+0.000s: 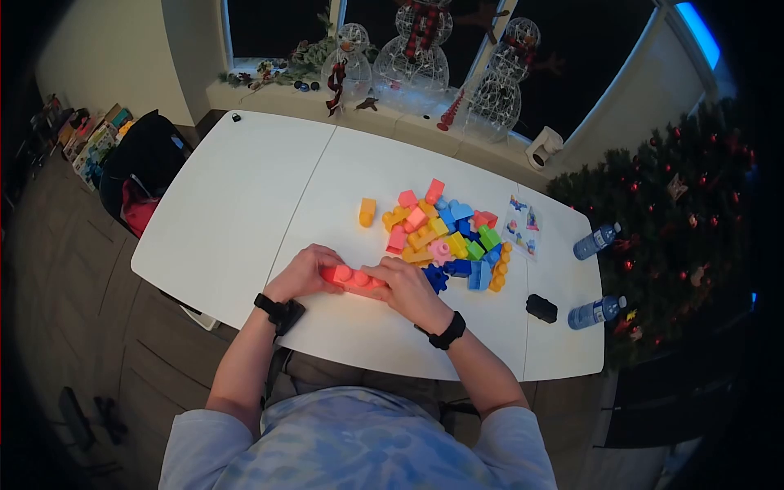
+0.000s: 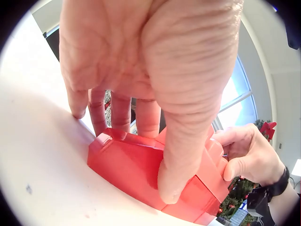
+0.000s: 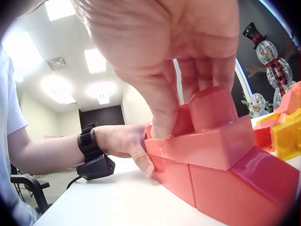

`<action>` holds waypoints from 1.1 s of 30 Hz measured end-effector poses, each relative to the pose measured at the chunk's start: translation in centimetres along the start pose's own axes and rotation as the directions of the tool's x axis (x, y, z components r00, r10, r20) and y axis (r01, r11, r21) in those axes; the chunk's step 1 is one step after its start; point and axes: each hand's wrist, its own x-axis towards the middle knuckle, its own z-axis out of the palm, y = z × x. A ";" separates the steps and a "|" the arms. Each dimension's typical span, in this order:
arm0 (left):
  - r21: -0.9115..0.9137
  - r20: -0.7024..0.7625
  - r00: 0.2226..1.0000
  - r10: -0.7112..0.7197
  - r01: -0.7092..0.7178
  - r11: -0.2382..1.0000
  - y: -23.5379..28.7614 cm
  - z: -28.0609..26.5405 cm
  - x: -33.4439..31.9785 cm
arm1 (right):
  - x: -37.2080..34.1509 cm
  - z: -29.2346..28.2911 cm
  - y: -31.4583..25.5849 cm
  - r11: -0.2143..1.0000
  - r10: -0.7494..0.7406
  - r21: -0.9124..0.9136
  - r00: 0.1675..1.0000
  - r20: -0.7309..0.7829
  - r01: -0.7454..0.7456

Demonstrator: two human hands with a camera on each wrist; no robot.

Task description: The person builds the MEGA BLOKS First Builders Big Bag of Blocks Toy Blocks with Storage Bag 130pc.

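Note:
Right in front of the person, on the white table, stands a small stack of red toy building blocks. Its lower layer is two blocks set end to end, with a sloped end, and a studded brick sits across their joint. The left hand holds the lower layer at its left end, thumb on the near side and fingers behind. From above, the right hand grips the studded brick, its thumb on the near face by the studs. Both hands wear black wrist straps.
Beyond the hands lies a loose pile of coloured blocks, with one orange block apart on its left. A picture sheet, a black case and two water bottles are to the right. Wire snowmen line the windowsill.

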 end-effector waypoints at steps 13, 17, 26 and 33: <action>0.079 -0.004 1.000 0.018 -0.018 0.997 -0.4 1.2 0.5 | -0.1 0.6 0.4 0.999 -0.010 -0.032 1.000 0.003 0.011; 0.118 -0.018 1.000 0.019 -0.017 0.993 -0.7 1.8 0.6 | -0.6 0.3 -0.1 0.998 0.019 -0.067 1.000 -0.010 -0.020; 0.186 -0.001 0.999 -0.054 0.053 0.981 0.1 1.9 0.0 | -5.7 -11.0 9.1 0.718 0.620 0.030 0.619 -0.481 -0.696; 0.100 0.019 0.995 -0.094 0.092 0.991 1.7 2.0 -0.1 | -11.7 -10.5 16.1 0.360 0.881 -0.151 0.388 -0.270 -0.921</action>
